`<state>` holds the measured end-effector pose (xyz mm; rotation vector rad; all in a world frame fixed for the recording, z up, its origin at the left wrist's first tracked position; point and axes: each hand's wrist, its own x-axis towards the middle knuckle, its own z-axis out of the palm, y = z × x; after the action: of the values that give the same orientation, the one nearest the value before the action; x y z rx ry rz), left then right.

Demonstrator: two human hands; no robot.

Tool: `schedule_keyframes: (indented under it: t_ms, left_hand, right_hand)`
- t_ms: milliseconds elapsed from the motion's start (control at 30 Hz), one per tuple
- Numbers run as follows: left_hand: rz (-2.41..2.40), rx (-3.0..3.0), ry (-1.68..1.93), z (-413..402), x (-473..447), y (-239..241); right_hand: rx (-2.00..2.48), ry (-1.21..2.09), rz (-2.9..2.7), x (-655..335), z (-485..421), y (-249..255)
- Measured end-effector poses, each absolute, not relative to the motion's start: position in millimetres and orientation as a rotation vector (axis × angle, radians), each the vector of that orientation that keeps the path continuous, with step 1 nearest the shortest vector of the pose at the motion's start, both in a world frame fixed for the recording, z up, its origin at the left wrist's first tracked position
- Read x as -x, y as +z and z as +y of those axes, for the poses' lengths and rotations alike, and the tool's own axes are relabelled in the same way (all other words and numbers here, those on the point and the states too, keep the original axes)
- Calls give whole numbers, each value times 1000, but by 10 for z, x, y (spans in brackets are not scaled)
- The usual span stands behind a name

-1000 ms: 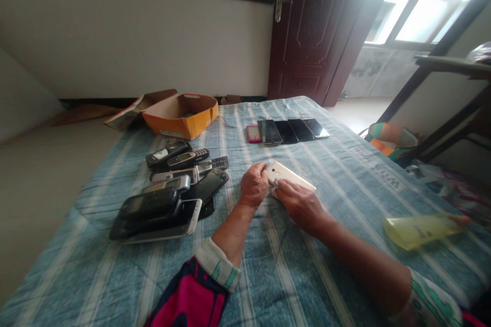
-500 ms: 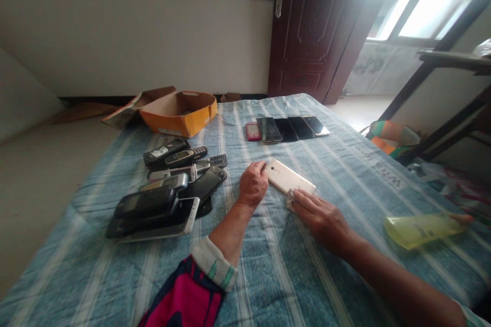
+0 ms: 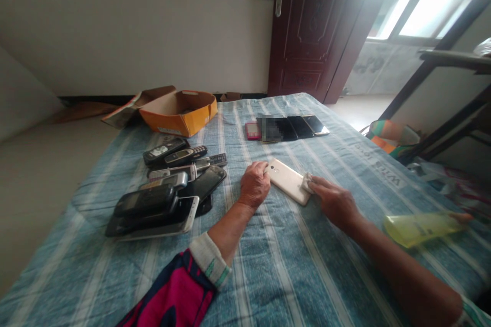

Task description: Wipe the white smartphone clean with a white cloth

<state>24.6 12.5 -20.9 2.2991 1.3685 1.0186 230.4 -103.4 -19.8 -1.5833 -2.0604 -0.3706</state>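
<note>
A gold smartphone is held back side up over the striped blue cloth, its camera end to the left. My left hand is closed on that left end. In my right hand a crumpled whitish wipe is pinched, pressed against the phone's upper right corner. To the left lies a pile of old mobile phones, keypad and touchscreen ones. Beyond my hands, several dark smartphones lie in a row beside a small pink device.
An open orange cardboard box stands at the far left of the cloth-covered surface. A translucent yellow bottle lies on its side at the right. Behind are a dark red door and a colourful bag.
My right hand has moved the wipe from the phone's near edge up and right to its upper right corner. My left hand keeps its hold on the phone.
</note>
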Motion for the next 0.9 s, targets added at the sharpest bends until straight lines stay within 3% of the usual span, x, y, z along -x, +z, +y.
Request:
schedule_keyframes:
  t_ms: [333,900]
  left_hand:
    - [1364,-2297,1006,146,-243,-214]
    - [1343,-2102,1116,137,-209,-152]
  right_hand:
    - [1383,-431,-2172,-2093,-1171,-193]
    - [1728,-112,-2313,-1600,73,90]
